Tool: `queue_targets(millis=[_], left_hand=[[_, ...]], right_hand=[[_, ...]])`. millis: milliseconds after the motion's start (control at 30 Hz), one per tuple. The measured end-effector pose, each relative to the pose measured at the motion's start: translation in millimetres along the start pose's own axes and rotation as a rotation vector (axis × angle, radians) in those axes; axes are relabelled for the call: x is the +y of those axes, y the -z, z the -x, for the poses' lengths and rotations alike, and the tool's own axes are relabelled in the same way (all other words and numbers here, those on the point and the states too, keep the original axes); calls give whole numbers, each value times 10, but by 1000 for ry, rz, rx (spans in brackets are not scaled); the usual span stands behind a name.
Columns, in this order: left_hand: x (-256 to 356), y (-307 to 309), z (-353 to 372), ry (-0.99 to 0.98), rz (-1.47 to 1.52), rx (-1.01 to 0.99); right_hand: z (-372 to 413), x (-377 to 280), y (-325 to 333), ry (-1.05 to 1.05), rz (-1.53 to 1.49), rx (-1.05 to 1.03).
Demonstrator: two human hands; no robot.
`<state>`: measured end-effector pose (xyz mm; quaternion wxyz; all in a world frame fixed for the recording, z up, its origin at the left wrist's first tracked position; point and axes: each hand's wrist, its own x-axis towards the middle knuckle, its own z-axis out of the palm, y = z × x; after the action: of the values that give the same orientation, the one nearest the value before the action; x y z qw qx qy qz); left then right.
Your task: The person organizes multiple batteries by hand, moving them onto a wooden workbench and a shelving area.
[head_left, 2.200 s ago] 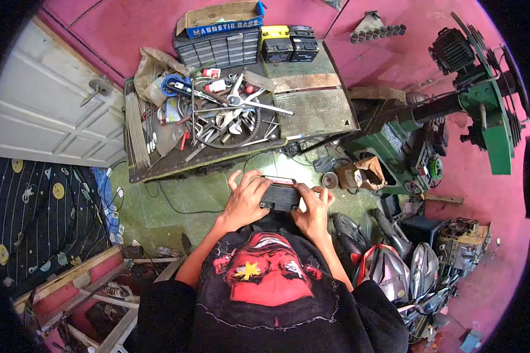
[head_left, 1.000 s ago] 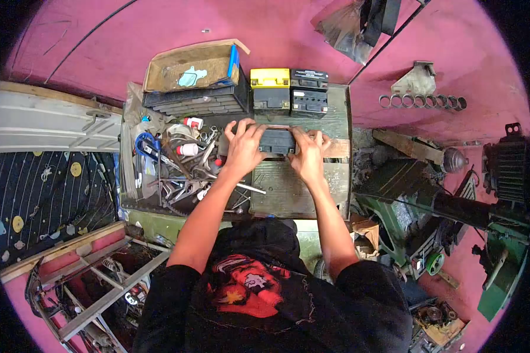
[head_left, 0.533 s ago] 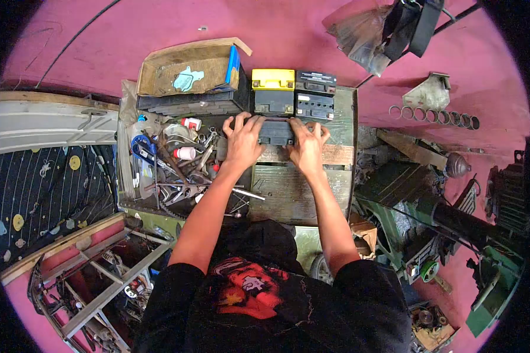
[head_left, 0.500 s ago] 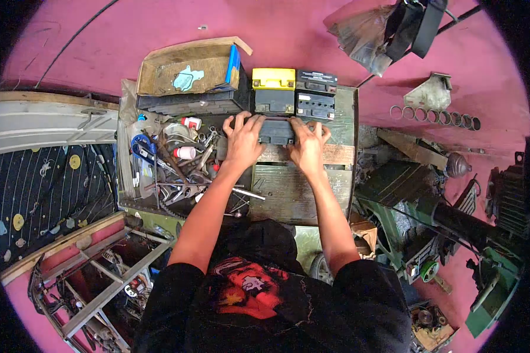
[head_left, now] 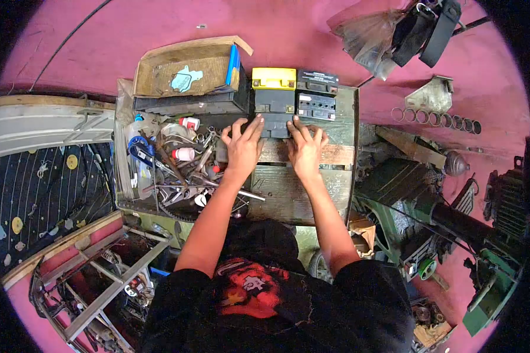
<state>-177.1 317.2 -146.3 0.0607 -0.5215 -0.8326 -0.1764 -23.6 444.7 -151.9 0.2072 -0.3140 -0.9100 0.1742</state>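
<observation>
A black battery [head_left: 276, 126] lies on the wooden bench between my two hands. My left hand [head_left: 243, 144] has its fingertips against the battery's left end, with the other fingers bent beside it. On the opposite end, my right hand [head_left: 305, 144] presses its fingertips near the corner. Right behind sits another dark battery [head_left: 275, 101], apparently touching it. Farther back is a yellow-topped battery [head_left: 274, 77]. Two more black batteries, one with a row of dots [head_left: 317, 106] and one with white print [head_left: 317, 81], stand to the right. My thumbs are hard to make out.
Loose tools and bottles fill a tray [head_left: 125, 170] left of my hands. A cardboard box [head_left: 159, 76] with a light-blue gasket [head_left: 186, 79] stands behind it. Bare planks [head_left: 285, 191] lie nearer me. Green machinery [head_left: 388, 188] is to the right, below rings on the pink wall.
The black battery has slid a little away from me, up to the dark battery behind it. Both hands moved with it, and their fingers look straighter.
</observation>
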Motion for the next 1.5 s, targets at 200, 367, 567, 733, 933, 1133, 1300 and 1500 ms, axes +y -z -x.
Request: queue_targets(millis=[200,367,567,733,933,1133,1300,1500], left_hand=[[19,41,-21,75,70,13],[22,60,-29,112,111,-8],[125,132,-32,195,106,-92],[165,386,251,169,186,-190],[48,856,1262,146,386,-162],[-275,1294,2464,301,330,-65],[-406,1648,3506,511,315,-9],[-325,1956,5010,815,268,190]], right_hand=[[12,10,-25,-20,-38,2],[27,-18,-31,-45,-27,-8],[13,-120,60,-97,-4,-82],[158,-197,144,-124,-33,-162],[664,-186,47,-84,-35,-134],[884,-355,101,-26,-9,-209],[1033,-765,108,166,-109,-271],[1480,-1878,-2,361,-47,-384]])
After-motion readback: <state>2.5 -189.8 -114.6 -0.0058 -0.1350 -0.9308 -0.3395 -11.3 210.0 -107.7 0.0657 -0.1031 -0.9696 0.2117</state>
